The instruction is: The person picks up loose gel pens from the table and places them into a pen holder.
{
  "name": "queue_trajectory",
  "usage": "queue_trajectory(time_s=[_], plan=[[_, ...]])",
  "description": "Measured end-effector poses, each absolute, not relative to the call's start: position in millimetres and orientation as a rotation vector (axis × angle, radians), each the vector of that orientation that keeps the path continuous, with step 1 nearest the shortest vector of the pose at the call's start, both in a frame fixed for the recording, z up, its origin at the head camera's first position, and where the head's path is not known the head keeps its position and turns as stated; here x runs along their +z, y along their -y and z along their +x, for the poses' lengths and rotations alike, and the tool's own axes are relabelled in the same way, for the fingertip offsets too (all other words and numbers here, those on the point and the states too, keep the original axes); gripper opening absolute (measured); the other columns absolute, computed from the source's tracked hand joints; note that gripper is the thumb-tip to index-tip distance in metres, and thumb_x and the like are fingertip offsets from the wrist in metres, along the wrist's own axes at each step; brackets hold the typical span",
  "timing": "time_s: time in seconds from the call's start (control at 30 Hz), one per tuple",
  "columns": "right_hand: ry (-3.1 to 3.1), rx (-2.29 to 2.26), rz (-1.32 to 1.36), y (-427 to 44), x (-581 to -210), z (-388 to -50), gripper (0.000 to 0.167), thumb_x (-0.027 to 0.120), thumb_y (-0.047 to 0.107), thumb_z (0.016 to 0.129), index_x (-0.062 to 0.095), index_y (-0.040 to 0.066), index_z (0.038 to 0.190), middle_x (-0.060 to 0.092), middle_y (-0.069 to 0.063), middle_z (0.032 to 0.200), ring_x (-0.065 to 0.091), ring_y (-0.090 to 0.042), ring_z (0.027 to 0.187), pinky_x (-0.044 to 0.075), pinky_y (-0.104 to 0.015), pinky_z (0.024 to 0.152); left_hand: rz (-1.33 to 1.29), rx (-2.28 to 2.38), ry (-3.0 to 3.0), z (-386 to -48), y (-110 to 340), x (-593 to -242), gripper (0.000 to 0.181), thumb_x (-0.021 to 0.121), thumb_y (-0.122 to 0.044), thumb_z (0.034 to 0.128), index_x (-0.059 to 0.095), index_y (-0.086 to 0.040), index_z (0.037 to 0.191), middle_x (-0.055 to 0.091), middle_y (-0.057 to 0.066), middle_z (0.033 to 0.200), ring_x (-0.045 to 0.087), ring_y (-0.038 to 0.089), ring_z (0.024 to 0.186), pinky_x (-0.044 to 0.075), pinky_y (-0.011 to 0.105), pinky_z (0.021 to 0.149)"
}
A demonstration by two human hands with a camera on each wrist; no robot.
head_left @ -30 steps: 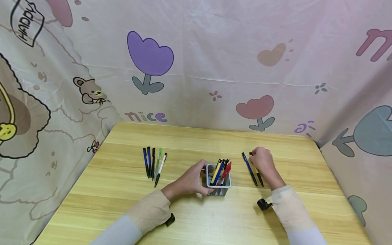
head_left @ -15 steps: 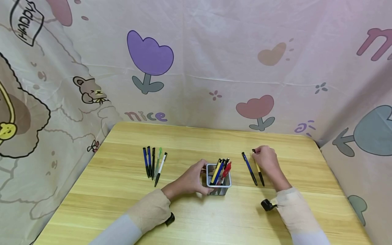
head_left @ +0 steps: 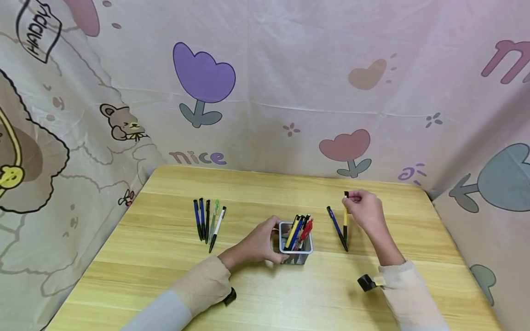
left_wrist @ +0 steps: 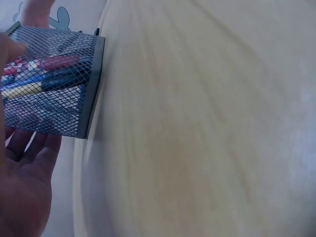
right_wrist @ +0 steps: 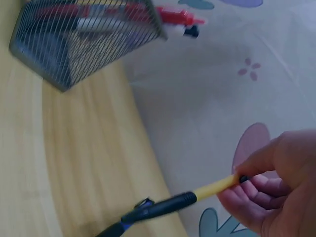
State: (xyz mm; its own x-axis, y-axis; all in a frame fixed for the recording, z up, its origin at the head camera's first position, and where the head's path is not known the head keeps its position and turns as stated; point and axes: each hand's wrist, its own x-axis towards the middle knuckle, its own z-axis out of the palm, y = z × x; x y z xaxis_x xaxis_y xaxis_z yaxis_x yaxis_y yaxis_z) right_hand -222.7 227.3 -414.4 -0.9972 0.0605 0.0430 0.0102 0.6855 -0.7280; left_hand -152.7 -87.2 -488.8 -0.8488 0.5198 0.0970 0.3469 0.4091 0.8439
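The yellow pen stands almost upright over the right part of the counter, toward its far right corner, pinched near its top end between the thumb and fingers of the right hand; whether its tip touches the counter or the pen just beside it I cannot tell. The left hand is curved wide round the mesh holder, thumb on the side facing the near edge and fingers on the side facing the far edge; the holder sits upright about midway between the left and right edges. The work in hand looks partway along: some pens are in the holder, one is held, and others lie outside it. Counted, there is one holder and, on the side toward the right edge, two pens: the yellow one in hand and a lone blue pen lying flat. Toward the left edge five more lie loosely in a row: two blue-and-black pens, one black pen, one green pen and one white pen. That makes six on the counter that no hand touches. In the holder I make out at least four, among them a yellow-barrelled pen, a blue-barrelled pen and a red pen; they overlap, so the exact number is uncertain.
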Motion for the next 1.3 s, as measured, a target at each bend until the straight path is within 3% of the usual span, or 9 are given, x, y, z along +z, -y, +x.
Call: queue_trajectory(time_s=[0.2,0.53,0.77,1.0,1.3], plan=[[2.623,1.564,-0.031,-221,-404,-213,0.034,0.069,0.014,0.098,0.064,-0.009,0.121,0.070,-0.021,0.107,0.070,0.000,0.074,0.064,-0.022,0.072,0.758,1.425,-2.469,-153,87,-488,0.071,0.091,-0.020,0.0721,0.049,-0.014,0.129,0.064,-0.003,0.117,0.062,0.011,0.108,0.055,0.029,0.099],[2.376,1.869,0.037,-208,-385,-195,0.032,0.072,0.008,0.095,0.061,-0.012,0.117,0.070,0.000,0.090,0.072,-0.003,0.076,0.065,-0.025,0.077,0.776,1.455,-2.432,-153,87,-488,0.071,0.091,-0.017,0.0721,0.048,-0.012,0.128,0.064,-0.001,0.120,0.065,0.014,0.115,0.055,0.031,0.106],[2.232,2.024,0.080,-200,-372,-181,0.021,0.074,0.008,0.094,0.062,-0.004,0.108,0.070,0.000,0.087,0.075,-0.008,0.075,0.065,-0.031,0.078,0.770,1.442,-2.457,-153,87,-487,0.071,0.090,-0.018,0.0715,0.048,-0.012,0.128,0.064,-0.002,0.117,0.063,0.012,0.109,0.056,0.033,0.101],[2.110,2.136,0.163,-189,-372,-171,0.030,0.073,0.004,0.094,0.057,-0.012,0.114,0.070,-0.004,0.090,0.073,-0.010,0.076,0.065,-0.030,0.076,0.761,1.413,-2.484,-153,88,-488,0.067,0.091,-0.021,0.0722,0.048,-0.014,0.123,0.063,-0.005,0.110,0.061,0.009,0.100,0.057,0.030,0.092],[2.186,2.134,0.156,-176,-387,-163,0.025,0.069,0.001,0.096,0.057,-0.011,0.114,0.070,0.003,0.088,0.073,-0.009,0.078,0.066,-0.031,0.078,0.755,1.397,-2.480,-152,87,-485,0.066,0.090,-0.023,0.0729,0.047,-0.015,0.123,0.065,-0.001,0.112,0.060,0.010,0.101,0.055,0.029,0.093]])
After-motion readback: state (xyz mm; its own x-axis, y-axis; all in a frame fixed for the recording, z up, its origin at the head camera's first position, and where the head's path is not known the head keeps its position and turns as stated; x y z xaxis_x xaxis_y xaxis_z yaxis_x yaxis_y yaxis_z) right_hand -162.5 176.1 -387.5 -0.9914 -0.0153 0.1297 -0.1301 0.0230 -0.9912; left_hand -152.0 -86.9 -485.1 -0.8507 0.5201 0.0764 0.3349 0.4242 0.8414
